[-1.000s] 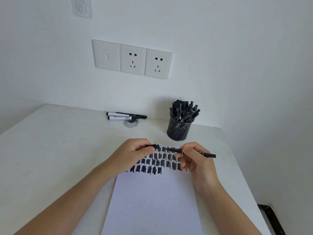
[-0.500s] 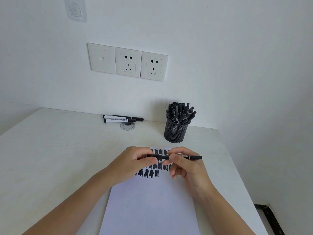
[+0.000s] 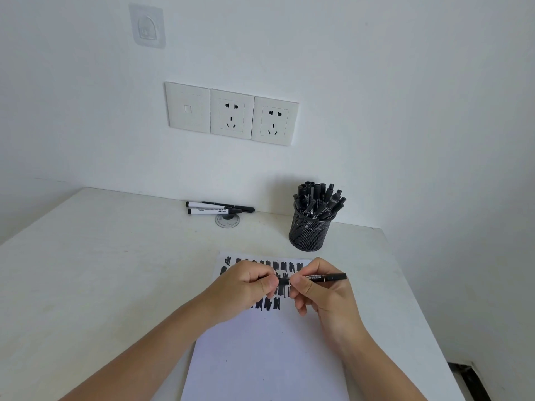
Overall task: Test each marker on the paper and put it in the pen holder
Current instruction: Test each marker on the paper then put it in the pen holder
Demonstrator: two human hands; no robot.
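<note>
Your left hand [image 3: 246,285] pinches the left end of a slim black marker [image 3: 318,277] between thumb and curled fingers. Your right hand [image 3: 324,296] grips the barrel just beside it, thumb close to the other thumb. The marker lies level between them, a thin matte cylinder with pale print, its blunt tail sticking out to the right. Both hands are over the far end of the paper [image 3: 266,357], a smooth white sheet toward the table's [image 3: 101,270] near edge, with rows of short, thick black strokes across its far strip. Near the far right corner stands the pen holder [image 3: 311,233], a round black wire-mesh cup crowded with capped black markers [image 3: 318,198]. Along the far edge lie three loose markers [image 3: 214,208], two of them white-barrelled, touching side by side.
</note>
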